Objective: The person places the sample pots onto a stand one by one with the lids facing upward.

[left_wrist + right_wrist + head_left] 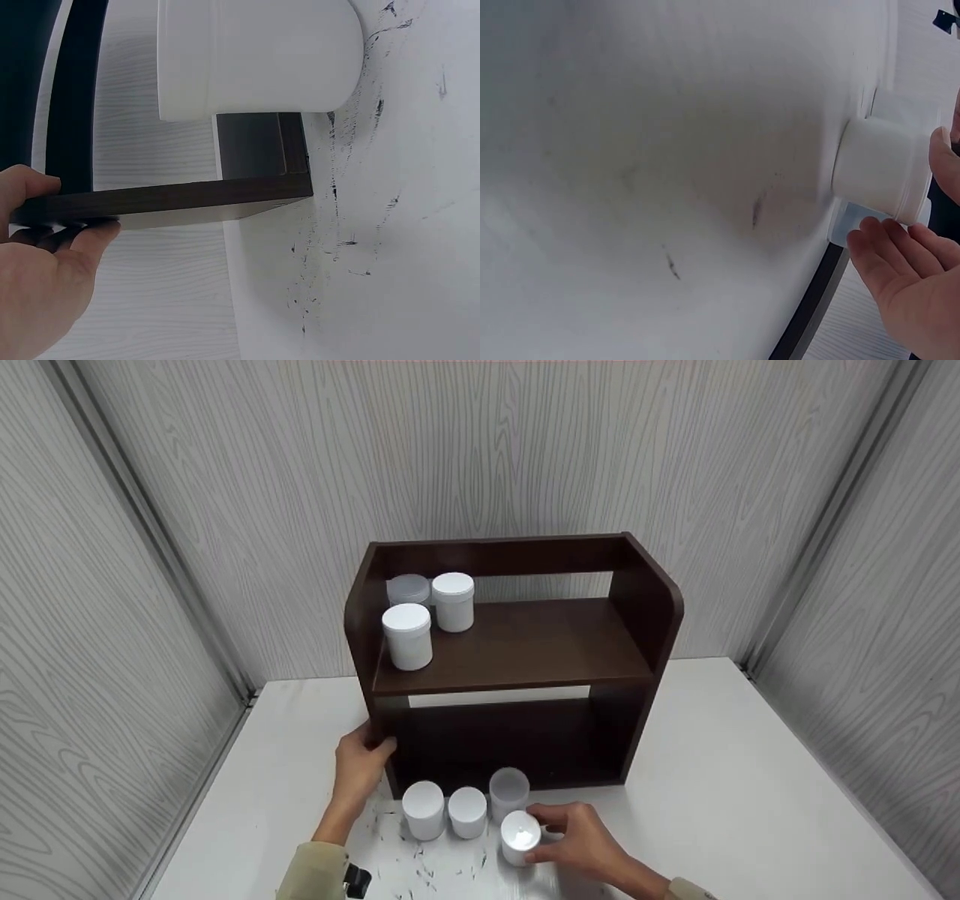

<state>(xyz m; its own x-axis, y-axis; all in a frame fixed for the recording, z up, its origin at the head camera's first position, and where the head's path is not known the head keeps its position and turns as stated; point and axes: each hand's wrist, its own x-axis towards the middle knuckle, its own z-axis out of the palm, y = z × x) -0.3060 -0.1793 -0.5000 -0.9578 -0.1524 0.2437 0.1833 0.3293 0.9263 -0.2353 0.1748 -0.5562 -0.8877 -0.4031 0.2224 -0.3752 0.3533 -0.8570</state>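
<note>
A dark brown two-tier shelf (540,649) stands on the white table. My left hand (358,769) grips the front edge of its left side panel (172,199), with the thumb on one face and the fingers on the other. My right hand (585,840) holds a white lidded jar (517,849) from the right, thumb on one side and fingers on the opposite side. In the right wrist view this jar (874,166) stands upright close at the tabletop. Just behind it is a translucent jar (509,791), and to its left are two white jars (424,814) (468,815).
On the shelf's upper tier, at the left, stand two white jars (409,649) (454,611) and a translucent-lidded one (409,587) behind. Dark scuff marks (424,874) streak the table front. Grey wood-patterned walls (300,510) enclose the table on the left, back and right.
</note>
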